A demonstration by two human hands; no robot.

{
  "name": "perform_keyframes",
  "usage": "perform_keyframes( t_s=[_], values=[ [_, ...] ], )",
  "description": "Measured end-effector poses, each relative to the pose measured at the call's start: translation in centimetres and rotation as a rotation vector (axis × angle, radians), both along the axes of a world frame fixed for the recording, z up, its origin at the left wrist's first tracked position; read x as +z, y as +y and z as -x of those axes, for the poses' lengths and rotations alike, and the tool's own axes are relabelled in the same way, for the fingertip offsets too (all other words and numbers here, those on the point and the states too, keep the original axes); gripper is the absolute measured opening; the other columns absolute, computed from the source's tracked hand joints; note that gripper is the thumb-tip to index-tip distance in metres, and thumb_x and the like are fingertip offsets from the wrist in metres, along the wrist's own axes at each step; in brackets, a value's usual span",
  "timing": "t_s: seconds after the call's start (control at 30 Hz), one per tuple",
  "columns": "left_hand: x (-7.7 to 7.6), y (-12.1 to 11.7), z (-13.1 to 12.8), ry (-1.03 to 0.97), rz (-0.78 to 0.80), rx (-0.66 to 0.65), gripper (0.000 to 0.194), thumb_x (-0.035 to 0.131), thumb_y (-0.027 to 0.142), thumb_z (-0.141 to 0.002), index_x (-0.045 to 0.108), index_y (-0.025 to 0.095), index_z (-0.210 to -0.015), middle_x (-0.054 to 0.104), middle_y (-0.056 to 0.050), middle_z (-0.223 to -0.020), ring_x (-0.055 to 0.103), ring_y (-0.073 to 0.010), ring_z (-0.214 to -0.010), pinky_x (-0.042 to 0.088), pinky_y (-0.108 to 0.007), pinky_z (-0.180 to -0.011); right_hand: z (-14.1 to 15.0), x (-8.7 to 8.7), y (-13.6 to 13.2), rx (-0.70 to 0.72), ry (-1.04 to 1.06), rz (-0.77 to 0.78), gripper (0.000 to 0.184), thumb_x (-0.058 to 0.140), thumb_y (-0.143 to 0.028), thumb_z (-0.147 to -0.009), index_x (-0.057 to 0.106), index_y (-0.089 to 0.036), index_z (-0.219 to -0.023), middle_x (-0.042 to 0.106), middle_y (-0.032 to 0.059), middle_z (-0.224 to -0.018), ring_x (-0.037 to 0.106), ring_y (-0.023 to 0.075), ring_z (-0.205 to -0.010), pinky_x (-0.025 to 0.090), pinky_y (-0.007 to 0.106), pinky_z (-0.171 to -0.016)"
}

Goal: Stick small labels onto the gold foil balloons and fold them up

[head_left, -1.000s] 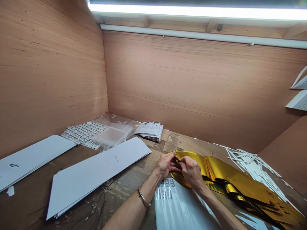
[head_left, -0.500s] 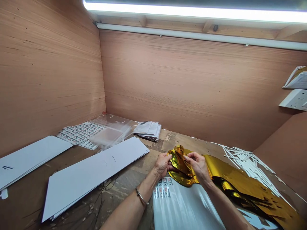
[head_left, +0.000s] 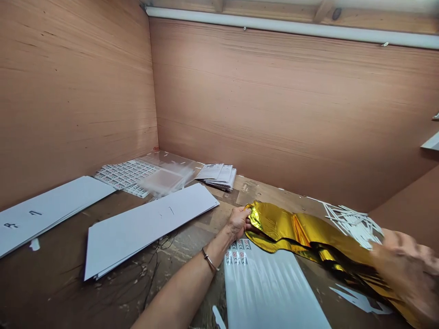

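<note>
My left hand (head_left: 239, 221) pinches the near end of a flat, uninflated gold foil balloon (head_left: 277, 221). The shiny foil stretches to the right in wavy layers, over more folded gold foil (head_left: 331, 260). My right hand (head_left: 408, 269) is smeared by motion at the right edge, over the far end of the foil; its fingers cannot be made out. Just below the left hand, a glossy pale sheet (head_left: 274, 292) bears several small CE stickers (head_left: 236, 251) at its top left corner.
White sticks (head_left: 353, 224) lie heaped at the back right. Long white card stacks (head_left: 151, 228) lie on the left, with sticker sheets (head_left: 126, 173), clear plastic bags (head_left: 168, 178) and printed leaflets (head_left: 217, 174) behind. White scraps (head_left: 360, 299) lie lower right. Wooden walls (head_left: 274, 114) enclose the table.
My right hand has left the bunched foil beside my left hand and swung far right. The foil has spread out flat between them. The view has tilted down slightly.
</note>
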State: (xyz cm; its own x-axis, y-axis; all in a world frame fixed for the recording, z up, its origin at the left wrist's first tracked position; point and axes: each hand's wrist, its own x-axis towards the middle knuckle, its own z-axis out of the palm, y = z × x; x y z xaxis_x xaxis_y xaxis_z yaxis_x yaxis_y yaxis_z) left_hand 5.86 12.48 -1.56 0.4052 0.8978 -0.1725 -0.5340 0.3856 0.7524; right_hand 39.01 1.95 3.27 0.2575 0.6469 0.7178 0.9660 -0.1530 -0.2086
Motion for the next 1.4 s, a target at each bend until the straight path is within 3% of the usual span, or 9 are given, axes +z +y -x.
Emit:
perform_keyframes(
  t_s=[0.07, 0.17, 0.3, 0.53, 0.7, 0.8, 0.93, 1.23, 1.4],
  values=[
    [0.0, 0.0, 0.0, 0.004, -0.002, -0.005, 0.014, 0.057, 0.021, -0.067, 0.052, 0.009, -0.072, 0.052, 0.000, -0.052, 0.052, -0.0100, -0.045, 0.047, -0.028, -0.052, 5.8, -0.9, -0.2, 0.190, -0.132, 0.114, 0.020, 0.046, -0.028, -0.073, 0.056, -0.019, -0.089, 0.057, 0.0166, -0.089, 0.051, 0.0293, -0.089, 0.036, 0.045, -0.074],
    [-0.2, 0.0, 0.0, 0.008, 0.001, 0.008, 0.020, 0.063, 0.026, -0.064, 0.053, 0.010, -0.070, 0.049, 0.002, -0.050, 0.050, -0.0084, -0.046, 0.046, -0.026, -0.053, 15.3, -2.4, 0.1, 0.664, -0.135, 0.314, 0.023, 0.040, -0.024, -0.081, 0.051, -0.019, -0.100, 0.056, 0.0099, -0.096, 0.053, 0.0193, -0.087, 0.043, 0.032, -0.072],
    [-0.7, 0.2, -0.1, -0.004, -0.017, 0.032, 0.019, 0.061, 0.026, -0.065, 0.052, 0.010, -0.069, 0.047, 0.003, -0.049, 0.045, -0.0065, -0.043, 0.045, -0.026, -0.053, 22.0, -3.4, 1.0, 0.861, -0.340, 0.493, 0.022, 0.035, -0.012, -0.082, 0.056, -0.018, -0.080, 0.057, 0.0053, -0.079, 0.051, 0.0138, -0.070, 0.041, 0.025, -0.062],
    [-0.7, 0.2, -0.1, 0.004, -0.037, 0.015, 0.019, 0.061, 0.026, -0.062, 0.050, 0.011, -0.067, 0.049, 0.001, -0.054, 0.046, -0.0068, -0.045, 0.043, -0.026, -0.052, 22.9, -2.7, 2.6, 0.831, -0.553, 0.634, 0.020, 0.041, -0.007, -0.078, 0.053, -0.017, -0.067, 0.054, 0.0017, -0.067, 0.047, 0.0118, -0.060, 0.033, 0.023, -0.054],
    [-0.5, 0.1, -0.1, -0.002, -0.037, 0.014, 0.018, 0.060, 0.025, -0.061, 0.049, 0.011, -0.065, 0.048, 0.002, -0.053, 0.045, -0.0064, -0.044, 0.040, -0.023, -0.048, 23.8, -3.3, 2.6, 0.766, -0.665, 0.583, 0.017, 0.042, -0.004, -0.073, 0.054, -0.016, -0.070, 0.053, 0.0047, -0.070, 0.048, 0.0149, -0.062, 0.033, 0.026, -0.054],
    [-0.5, 0.1, -0.1, 0.007, -0.038, 0.020, 0.020, 0.060, 0.027, -0.060, 0.049, 0.011, -0.065, 0.047, 0.002, -0.053, 0.045, -0.0069, -0.044, 0.040, -0.024, -0.049, 23.7, -3.2, 2.5, 0.756, -0.597, 0.572, 0.018, 0.039, -0.004, -0.074, 0.053, -0.015, -0.071, 0.052, 0.0055, -0.071, 0.047, 0.0149, -0.064, 0.034, 0.025, -0.056],
    [-0.4, 0.1, 0.0, 0.003, -0.035, 0.018, 0.019, 0.060, 0.026, -0.061, 0.049, 0.012, -0.066, 0.048, 0.001, -0.052, 0.045, -0.0072, -0.044, 0.040, -0.023, -0.048, 23.1, -2.5, 2.3, 0.888, -0.408, 0.627, 0.021, 0.035, -0.012, -0.082, 0.053, -0.016, -0.071, 0.050, 0.0034, -0.072, 0.046, 0.0121, -0.066, 0.036, 0.022, -0.059],
    [-0.3, 0.1, -0.1, 0.007, -0.026, 0.039, 0.019, 0.061, 0.025, -0.060, 0.046, 0.013, -0.061, 0.039, 0.006, -0.045, 0.034, -0.0027, -0.037, 0.040, -0.023, -0.047, 23.6, -3.1, 2.8, 0.845, -0.486, 0.675, 0.022, 0.036, -0.006, -0.079, 0.053, -0.016, -0.068, 0.052, 0.0040, -0.074, 0.046, 0.0124, -0.067, 0.036, 0.024, -0.061],
    [-0.6, 0.2, -0.2, -0.008, -0.040, 0.025, 0.017, 0.059, 0.023, -0.060, 0.047, 0.012, -0.063, 0.044, 0.004, -0.049, 0.041, -0.0051, -0.041, 0.040, -0.022, -0.046, 23.3, -3.4, 2.7, 0.819, -0.442, 0.657, 0.022, 0.034, -0.006, -0.078, 0.052, -0.014, -0.071, 0.051, 0.0060, -0.077, 0.046, 0.0135, -0.070, 0.037, 0.025, -0.064]
  ],
)
